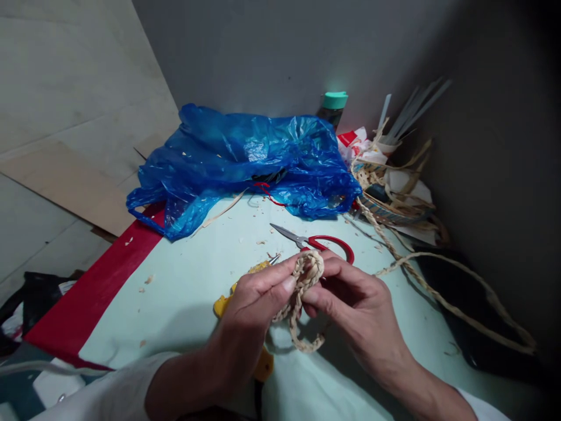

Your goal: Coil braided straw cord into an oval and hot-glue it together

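My left hand (256, 298) and my right hand (350, 298) meet over a pale green table (184, 292). Both pinch a short braided straw cord (307, 278) that is coiled into a small loop at the fingertips. Its loose end hangs down in a curl below my thumbs. A yellow tool (225, 304) lies partly hidden under my left hand. Red-handled scissors (313, 241) lie just beyond the coil, blades pointing left.
A crumpled blue plastic bag (245, 161) fills the back of the table. At the right a basket of straw strips (390, 196) sits by the wall, with a long braided cord (438, 292) trailing off it. A teal-capped bottle (333, 108) stands behind. The table's left edge is red.
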{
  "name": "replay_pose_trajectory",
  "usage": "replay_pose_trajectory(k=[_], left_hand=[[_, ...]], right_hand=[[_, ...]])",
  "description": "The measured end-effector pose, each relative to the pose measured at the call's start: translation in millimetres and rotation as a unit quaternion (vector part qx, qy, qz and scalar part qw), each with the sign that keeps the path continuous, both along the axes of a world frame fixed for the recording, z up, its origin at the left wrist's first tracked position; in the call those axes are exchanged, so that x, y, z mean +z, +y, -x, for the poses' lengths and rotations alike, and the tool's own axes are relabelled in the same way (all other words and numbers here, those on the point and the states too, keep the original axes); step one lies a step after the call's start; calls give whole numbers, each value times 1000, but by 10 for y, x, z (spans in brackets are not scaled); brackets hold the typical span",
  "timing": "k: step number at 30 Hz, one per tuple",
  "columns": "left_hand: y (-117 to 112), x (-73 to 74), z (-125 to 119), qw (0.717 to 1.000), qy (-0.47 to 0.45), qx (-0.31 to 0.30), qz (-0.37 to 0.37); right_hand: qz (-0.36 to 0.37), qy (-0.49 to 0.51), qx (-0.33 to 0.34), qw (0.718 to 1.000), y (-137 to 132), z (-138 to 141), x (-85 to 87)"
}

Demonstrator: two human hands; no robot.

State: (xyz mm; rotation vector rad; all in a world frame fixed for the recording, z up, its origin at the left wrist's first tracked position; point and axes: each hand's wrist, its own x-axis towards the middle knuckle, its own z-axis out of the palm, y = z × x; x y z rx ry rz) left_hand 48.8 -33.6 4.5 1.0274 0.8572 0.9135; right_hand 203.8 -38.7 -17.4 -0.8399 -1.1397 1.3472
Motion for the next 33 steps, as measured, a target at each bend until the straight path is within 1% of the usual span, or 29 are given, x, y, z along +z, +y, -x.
replay_pose_trajectory(k=[3,6,8,10,12,14,16,18,20,24,26,28,30,33], left_hand=[[0,-4,1,999,-9,-2,31],[2,10,13,1000,6,-21,17],[-3,23,23,999,38,-30,-19],[-17,26,30,993,97,-35,-59],[-38,7,32,979,176,-28,-102],[-52,-35,31,958,243,-21,-149],[-53,-87,28,941,272,-30,-197],[-41,-127,25,928,285,-24,-240],[-27,-143,23,918,296,-21,-264],[-18,-133,25,910,310,-46,-270],[-25,-141,27,911,303,-52,-274],[-35,-157,28,917,288,-49,-272],[-44,-160,31,925,273,-41,-260],[-34,-112,42,933,265,-43,-240]], right_hand=[[-10,3,-4,1000,-2,9,-1],[-15,2,-4,1000,-8,10,3],[-15,-1,-8,1000,-13,7,9],[-18,-10,-15,1000,-13,1,10],[-16,-18,-25,999,-4,-4,3],[4,-18,-30,999,11,-7,-11],[37,-13,-19,999,29,-15,-21],[65,-15,-7,998,48,-37,-14],[71,-31,10,997,66,-79,18],[50,-84,88,991,101,-192,105],[44,-108,107,987,122,-235,122],[28,-136,102,985,140,-258,112],[-3,-148,93,985,152,-259,91],[-42,-150,73,985,144,-232,72]])
